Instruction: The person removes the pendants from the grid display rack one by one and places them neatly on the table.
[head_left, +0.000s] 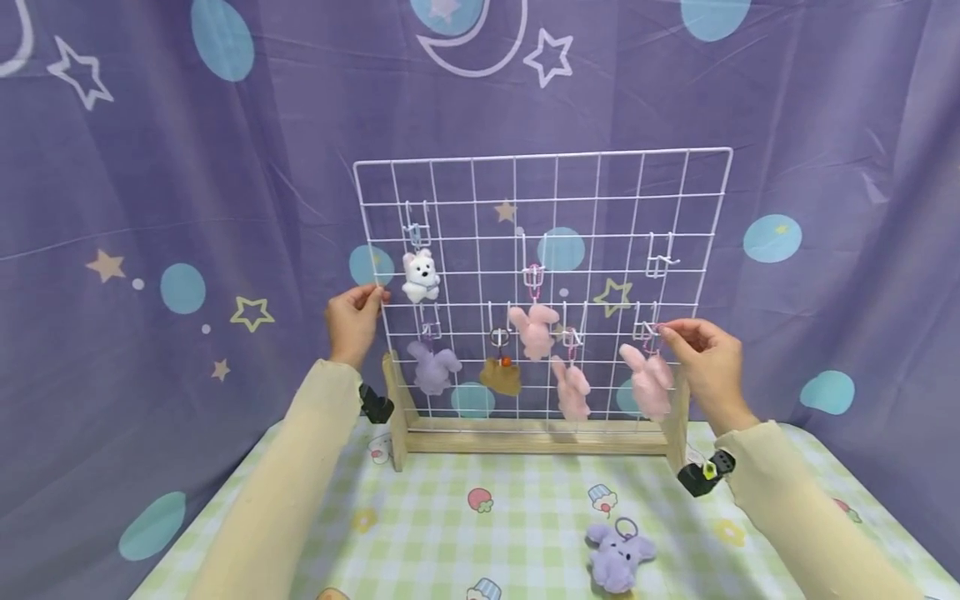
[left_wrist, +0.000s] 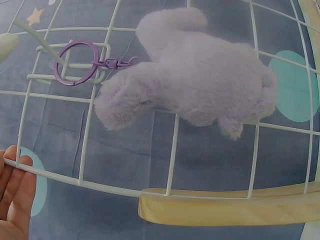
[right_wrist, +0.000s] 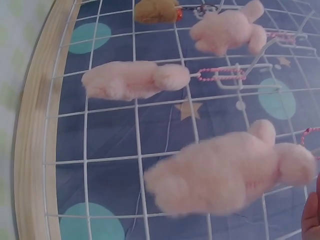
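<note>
My left hand pinches the left edge wire of the white grid rack; in the left wrist view its fingers lie at the frame wire. Beside it hangs a purple plush on a purple ring. With thumb and fingertips my right hand pinches the pink chain of a pink rabbit plush at the lower right hook. Whether the chain sits on that hook, I cannot tell. In the right wrist view the rabbit hangs before the grid, with only part of the hand showing.
Other hooks carry a white plush, a brown one and two pink rabbits. An unloaded hook is at the upper right. A purple plush with a ring lies on the checkered cloth in front of the wooden base.
</note>
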